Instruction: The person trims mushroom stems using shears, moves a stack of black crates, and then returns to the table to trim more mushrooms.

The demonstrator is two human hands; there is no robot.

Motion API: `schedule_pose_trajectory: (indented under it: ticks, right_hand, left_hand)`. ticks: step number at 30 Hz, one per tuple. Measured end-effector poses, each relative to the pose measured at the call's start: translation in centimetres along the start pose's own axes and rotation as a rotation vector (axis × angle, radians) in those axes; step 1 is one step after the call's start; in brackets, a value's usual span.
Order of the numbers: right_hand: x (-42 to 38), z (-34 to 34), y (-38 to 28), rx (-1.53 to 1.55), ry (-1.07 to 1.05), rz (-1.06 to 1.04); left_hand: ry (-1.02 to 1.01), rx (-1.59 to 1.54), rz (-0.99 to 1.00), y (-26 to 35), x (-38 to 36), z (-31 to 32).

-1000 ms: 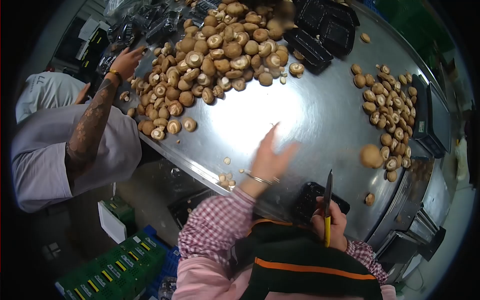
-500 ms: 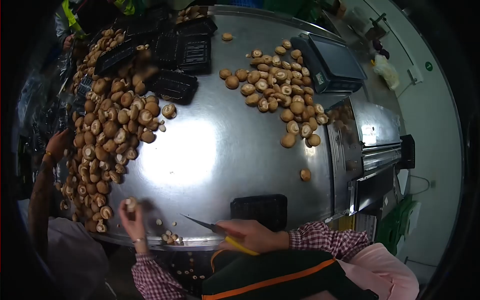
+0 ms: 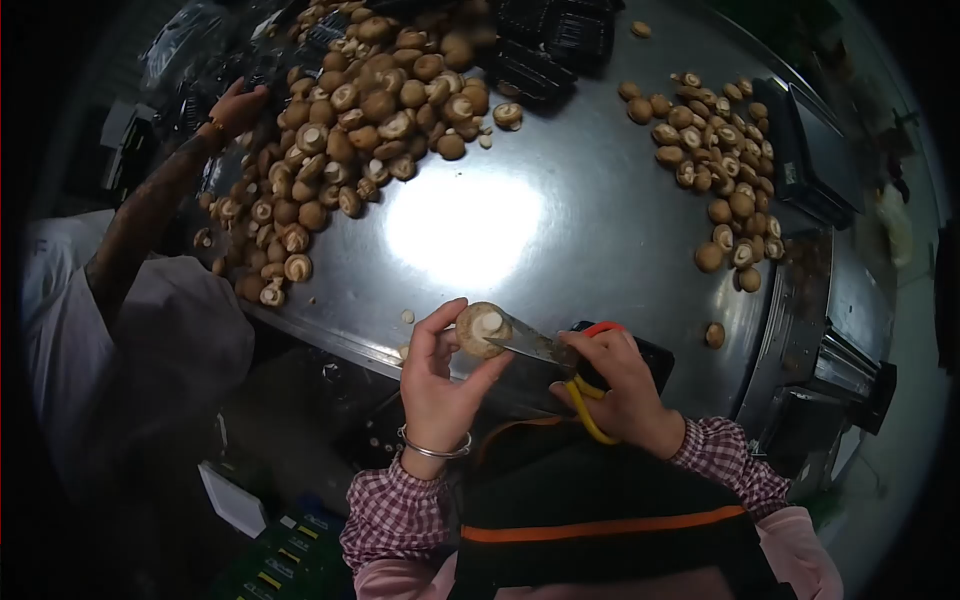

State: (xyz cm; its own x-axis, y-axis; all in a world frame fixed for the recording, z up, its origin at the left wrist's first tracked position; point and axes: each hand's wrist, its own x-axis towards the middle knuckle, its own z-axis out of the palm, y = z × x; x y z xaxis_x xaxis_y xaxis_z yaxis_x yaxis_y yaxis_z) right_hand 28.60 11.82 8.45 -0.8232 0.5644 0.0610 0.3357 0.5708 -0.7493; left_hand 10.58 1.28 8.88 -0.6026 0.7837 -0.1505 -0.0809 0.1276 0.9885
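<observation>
My left hand (image 3: 440, 385) grips a brown mushroom (image 3: 478, 330) by its cap edge, the pale stem turned toward me. From the right come the scissors (image 3: 588, 408), with yellow and red handles, which my right hand (image 3: 625, 390) is closed around. Their blades overlap the mushroom right by the stem. Both hands are above the near edge of the steel table (image 3: 400, 280). Partly hidden behind my right hand is a black plastic tray (image 3: 655, 362). Small cut stem pieces (image 3: 407, 316) lie on the table just beyond my left hand.
A large mushroom heap (image 3: 380, 110) covers the far left, a second pile (image 3: 715, 150) the right. Black trays (image 3: 540, 65) lie at the back. A scale (image 3: 815, 150) and a metal machine (image 3: 850, 330) border the right side. A co-worker's arm (image 3: 165, 200) reaches in at left.
My view has swung left and down. My left hand has brought the mushroom rightward to the scissors, and the blades now meet it. The co-worker's hand has shifted beside the heap.
</observation>
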Motion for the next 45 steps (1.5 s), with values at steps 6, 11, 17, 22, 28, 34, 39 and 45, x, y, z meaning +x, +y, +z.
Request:
schedule_pose_trajectory:
  ticks: [6,11,17,22,28,34,39,45]
  right_hand:
    - [1.1,0.6,0.0,-0.042,-0.021,-0.047]
    - [0.9,1.2,1.2,0.018,-0.122,0.0]
    - [-0.7,0.5,0.6,0.262,0.02,0.03]
    - [-0.6,-1.1,1.8,0.3,0.133,0.145]
    - [0.0,-1.0,3.6,0.281,0.212,0.222]
    - [-0.1,-0.6,2.3,0.335,0.155,0.178]
    - [-0.2,0.5,1.4,0.382,0.088,0.108]
    - [-1.4,2.6,0.5,0.439,-0.022,0.085]
  left_hand:
    - [0.045,0.246,0.076,-0.1,-0.3,-0.5]
    - [-0.027,0.383,0.004,-2.4,0.6,-1.4]
    - [-0.511,0.045,0.092,-4.9,7.7,6.8]
    - [0.16,0.774,0.676,-8.2,22.6,3.3]
    - [0.389,1.396,0.501,-7.3,29.0,-6.1]
    - [0.185,-0.396,-0.105,-2.4,21.6,-6.6]
    - [0.01,-0.782,-0.141,0.9,11.3,-5.8]
    - [0.109,-0.2,0.046,1.5,2.1,-8.1]
